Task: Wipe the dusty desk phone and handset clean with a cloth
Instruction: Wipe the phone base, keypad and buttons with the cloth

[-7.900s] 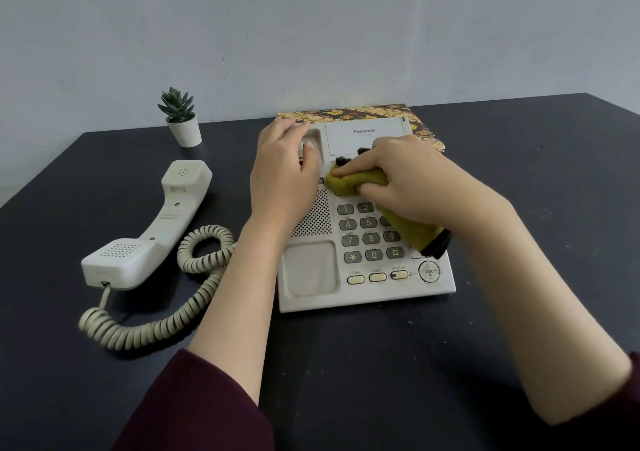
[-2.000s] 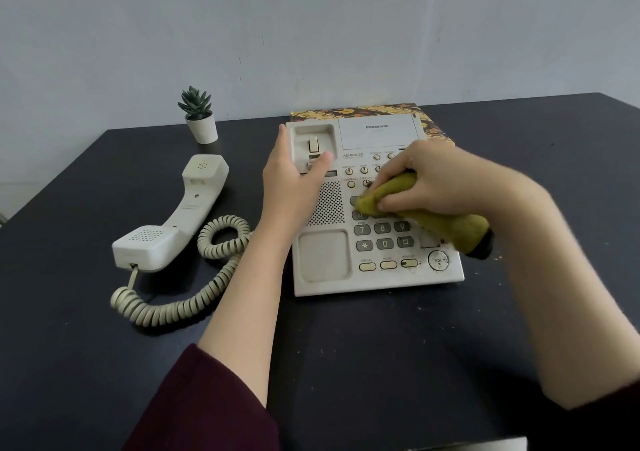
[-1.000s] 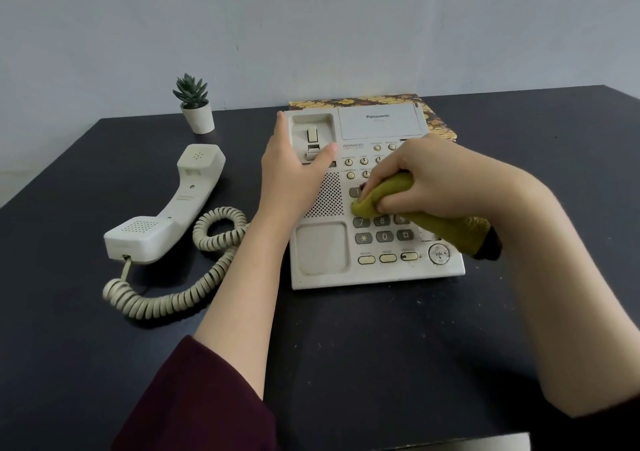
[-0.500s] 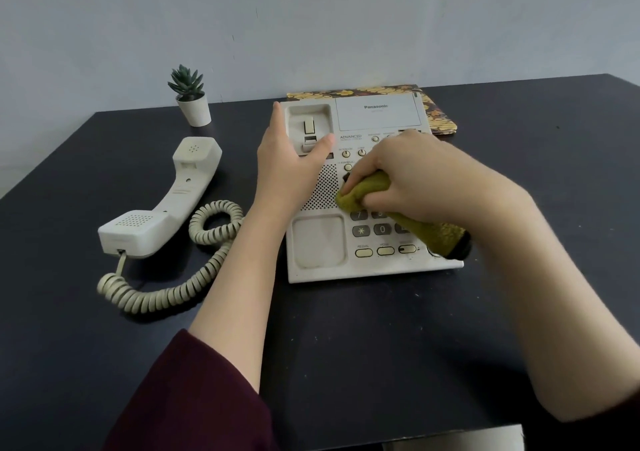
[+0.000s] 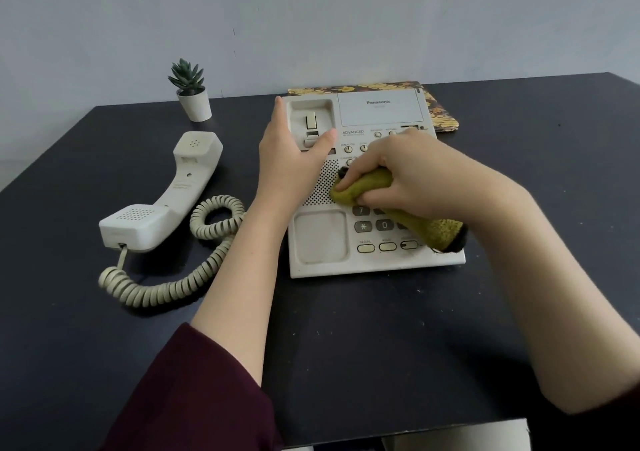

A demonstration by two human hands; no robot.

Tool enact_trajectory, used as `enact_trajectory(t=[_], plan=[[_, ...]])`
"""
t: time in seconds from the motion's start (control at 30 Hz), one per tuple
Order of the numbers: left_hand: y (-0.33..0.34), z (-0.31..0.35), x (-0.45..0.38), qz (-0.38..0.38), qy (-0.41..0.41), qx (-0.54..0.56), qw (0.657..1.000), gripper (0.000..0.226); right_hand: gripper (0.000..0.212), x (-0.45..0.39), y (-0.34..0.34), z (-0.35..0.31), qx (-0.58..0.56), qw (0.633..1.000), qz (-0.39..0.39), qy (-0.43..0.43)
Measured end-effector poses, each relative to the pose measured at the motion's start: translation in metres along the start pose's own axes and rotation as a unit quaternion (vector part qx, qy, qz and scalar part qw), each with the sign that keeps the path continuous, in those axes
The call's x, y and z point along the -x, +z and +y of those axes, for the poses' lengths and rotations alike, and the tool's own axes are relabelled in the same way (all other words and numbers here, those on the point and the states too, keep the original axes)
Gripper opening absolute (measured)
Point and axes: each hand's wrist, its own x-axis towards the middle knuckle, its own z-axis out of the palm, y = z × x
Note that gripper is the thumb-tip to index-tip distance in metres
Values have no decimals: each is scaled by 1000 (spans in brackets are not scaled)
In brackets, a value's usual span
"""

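The cream desk phone point(image 5: 322, 242) lies on the black table, its cradle uncovered. My left hand point(image 5: 289, 159) grips the phone's left edge, thumb across the cradle near the hook switch. My right hand point(image 5: 412, 173) grips a bunched olive-green cloth point(image 5: 367, 187) and presses it on the keypad beside the speaker grille. The cloth's dark-tipped tail trails toward the phone's right edge. The handset point(image 5: 166, 201) lies face up to the left of the phone, with its coiled cord point(image 5: 180, 277) looping back to the base.
A small potted succulent point(image 5: 192, 95) stands at the back left of the table. A floral-patterned book or pad point(image 5: 440, 111) lies under the phone's far end. The black table point(image 5: 381, 346) ends at a near edge at bottom right.
My right hand has slid the cloth leftward and up across the keypad toward the speaker grille. My left hand keeps its hold on the phone's left edge.
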Motion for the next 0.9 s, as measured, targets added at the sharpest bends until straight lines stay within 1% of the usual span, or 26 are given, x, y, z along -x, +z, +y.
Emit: enact_trajectory(t=[0.07,0.13,0.37,0.57,0.67,0.73,0.83,0.9], plan=[[0,-1,0,-2,-2,2,1000,85,28,6,0,-2,-9,999,-39,2],[1,-1,0,-7,-10,8,1000,87,27,15,3,-3,-19,998,-61,4],[-4,8,9,-8,-26,4,1000,95,29,36,10,-4,-31,996,-78,5],[-6,7,24,-27,-30,-4,999,91,30,47,15,-5,-21,999,-46,0],[-8,6,30,-30,-26,-13,999,85,30,58,15,-6,-31,996,-85,3],[-8,7,34,-36,-22,-13,999,83,27,66,14,-4,-13,994,-105,19],[-9,7,37,-39,-22,-3,999,82,23,73,8,1,22,995,-81,51],[-10,7,37,-38,-29,9,999,81,24,72,8,-3,-2,998,-41,39]])
